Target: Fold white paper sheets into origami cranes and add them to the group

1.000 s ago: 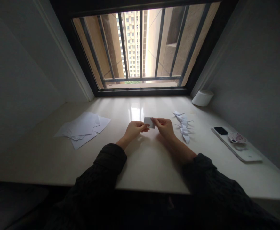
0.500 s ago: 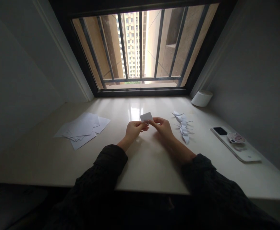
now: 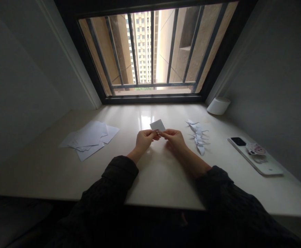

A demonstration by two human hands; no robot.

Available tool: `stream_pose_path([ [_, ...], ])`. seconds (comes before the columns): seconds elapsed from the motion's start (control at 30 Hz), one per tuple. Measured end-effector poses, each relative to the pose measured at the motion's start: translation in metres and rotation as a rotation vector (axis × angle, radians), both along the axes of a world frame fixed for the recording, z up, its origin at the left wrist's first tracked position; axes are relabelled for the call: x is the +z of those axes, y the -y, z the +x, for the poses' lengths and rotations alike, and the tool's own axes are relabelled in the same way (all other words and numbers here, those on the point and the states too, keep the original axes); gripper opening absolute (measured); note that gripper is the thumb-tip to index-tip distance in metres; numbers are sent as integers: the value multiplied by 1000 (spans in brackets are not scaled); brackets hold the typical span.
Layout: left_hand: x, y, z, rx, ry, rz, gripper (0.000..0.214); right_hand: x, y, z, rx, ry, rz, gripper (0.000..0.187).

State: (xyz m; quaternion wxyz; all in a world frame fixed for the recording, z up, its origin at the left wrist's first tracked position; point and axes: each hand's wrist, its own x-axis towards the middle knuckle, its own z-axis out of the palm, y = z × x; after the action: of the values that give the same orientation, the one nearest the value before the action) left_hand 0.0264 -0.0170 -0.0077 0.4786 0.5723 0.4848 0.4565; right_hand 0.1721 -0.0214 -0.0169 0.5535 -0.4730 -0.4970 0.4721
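Between my two hands is a small folded piece of white paper (image 3: 157, 125), raised over the middle of the white sill. My left hand (image 3: 145, 139) pinches its near edge from the left, thumb and fingers closed. From the other side my right hand (image 3: 174, 137) grips the same edge, its thumb meeting the left one. The paper's lower part is hidden behind the fingers. To the right of my right hand lies a row of folded paper cranes (image 3: 197, 137), several of them close together.
Loose white paper sheets (image 3: 89, 134) lie in a pile on the left of the sill (image 3: 155, 186). At the right are a phone (image 3: 255, 156) with a round grip and a white cylindrical object (image 3: 218, 105) by the wall. A barred window (image 3: 152, 100) stands behind.
The folded paper shows a little more of its face above my fingers. My right thumb and fingers have shifted slightly along its edge; the view has moved a little.
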Motion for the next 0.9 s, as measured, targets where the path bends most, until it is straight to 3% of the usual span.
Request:
stream_pose_path([
  [0.4, 2, -1, 1, 32, 3, -9, 38, -2, -4, 5, 11, -53, 3, 26],
  [0.53, 0, -6, -4, -84, 2, -58, 41, -2, -5, 8, -13, 23, 74, 31],
  [0.67, -4, -11, -9, -194, -53, -59, 40, -6, -7, 11, -124, 263, 204, 37],
  [0.8, -7, -10, -8, -53, -124, 137, 36, -8, -8, 11, -174, 321, 192, 40],
  [0.9, -7, -8, -6, 41, -73, 151, 36, -7, -7, 8, -111, 291, 163, 40],
])
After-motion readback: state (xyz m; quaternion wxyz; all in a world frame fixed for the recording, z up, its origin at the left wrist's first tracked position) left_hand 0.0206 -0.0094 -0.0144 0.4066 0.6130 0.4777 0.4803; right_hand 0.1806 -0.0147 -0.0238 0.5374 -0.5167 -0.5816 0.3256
